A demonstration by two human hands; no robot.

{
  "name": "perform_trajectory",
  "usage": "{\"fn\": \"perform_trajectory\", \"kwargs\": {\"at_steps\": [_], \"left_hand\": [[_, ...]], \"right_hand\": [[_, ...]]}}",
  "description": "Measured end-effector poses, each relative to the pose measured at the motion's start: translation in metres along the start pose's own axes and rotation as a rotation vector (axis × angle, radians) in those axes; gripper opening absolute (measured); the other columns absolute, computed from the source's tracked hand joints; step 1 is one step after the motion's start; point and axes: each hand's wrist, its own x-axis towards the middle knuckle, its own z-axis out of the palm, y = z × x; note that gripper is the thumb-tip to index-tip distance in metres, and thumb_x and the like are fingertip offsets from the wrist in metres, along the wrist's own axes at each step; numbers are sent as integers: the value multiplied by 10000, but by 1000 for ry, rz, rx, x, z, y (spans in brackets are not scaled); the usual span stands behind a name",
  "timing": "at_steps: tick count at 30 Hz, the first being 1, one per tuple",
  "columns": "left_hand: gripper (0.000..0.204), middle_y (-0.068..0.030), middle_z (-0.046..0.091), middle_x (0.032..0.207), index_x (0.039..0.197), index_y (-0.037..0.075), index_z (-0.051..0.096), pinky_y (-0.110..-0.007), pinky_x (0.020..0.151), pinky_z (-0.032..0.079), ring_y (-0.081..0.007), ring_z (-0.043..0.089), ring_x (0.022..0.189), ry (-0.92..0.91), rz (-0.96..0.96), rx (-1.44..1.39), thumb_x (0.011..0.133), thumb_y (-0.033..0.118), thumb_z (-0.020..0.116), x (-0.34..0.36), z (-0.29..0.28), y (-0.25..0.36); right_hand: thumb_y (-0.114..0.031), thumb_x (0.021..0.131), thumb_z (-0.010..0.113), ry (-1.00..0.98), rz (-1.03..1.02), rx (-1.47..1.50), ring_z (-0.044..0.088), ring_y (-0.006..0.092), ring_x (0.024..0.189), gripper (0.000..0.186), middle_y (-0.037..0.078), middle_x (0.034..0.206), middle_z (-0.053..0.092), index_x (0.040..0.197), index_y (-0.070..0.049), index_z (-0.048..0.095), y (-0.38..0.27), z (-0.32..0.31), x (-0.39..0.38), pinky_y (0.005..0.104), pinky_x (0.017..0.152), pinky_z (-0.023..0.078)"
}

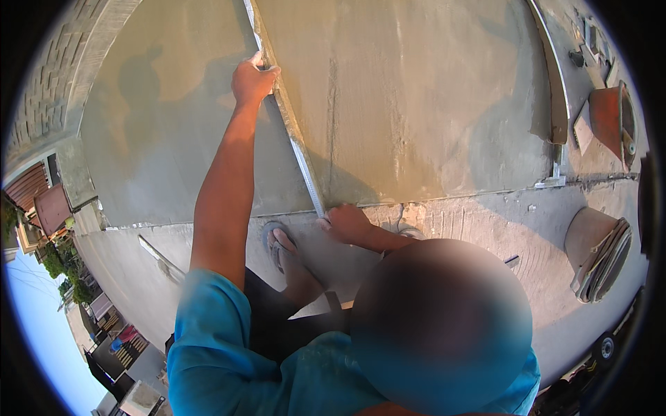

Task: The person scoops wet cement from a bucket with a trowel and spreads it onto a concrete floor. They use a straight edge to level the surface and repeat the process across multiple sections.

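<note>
Long bar [294,132] slants across the wall [430,83], top middle of the frame. Left hand [254,80] grips it; right hand [347,223], fingers curled, holds its bottom end.

No lettering, number, label or sign can be read anywhere in the head view: the long straightedge [289,123], the reddish bucket [605,116], the pale bucket [587,233] and the teal shirt [208,333] show nothing legible, and the distant background is too small to tell.
</note>
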Motion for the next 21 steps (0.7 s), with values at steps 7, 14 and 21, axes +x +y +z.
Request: {"fn": "perform_trajectory", "kwargs": {"at_steps": [7,14,21], "left_hand": [[630,-95,684,1087,1334,55,605,-337,740,547,-189,684,599,50,73,-16,752,223,778,-1,8,-4],[643,-103,654,1127,1303,66,631,-378,852,534,-251,692,904,77,180,54,723,274,816,7,36,13],[619,-107,666,1104,1283,63,647,-398,878,525,-265,672,993,74,161,-11,720,254,822,7,46,23]], "right_hand": [[-410,956,541,35,6,6,672,412,773,462,232,808,682,837,-4,728,2,-9,-9,500,750,542],[-400,948,551,32,-8,30,669,417,753,449,229,755,671,826,-1,714,8,-16,-17,503,749,525],[-399,938,561,14,81,65,672,413,751,434,224,750,675,818,-10,712,20,-26,-27,500,744,530]]}}
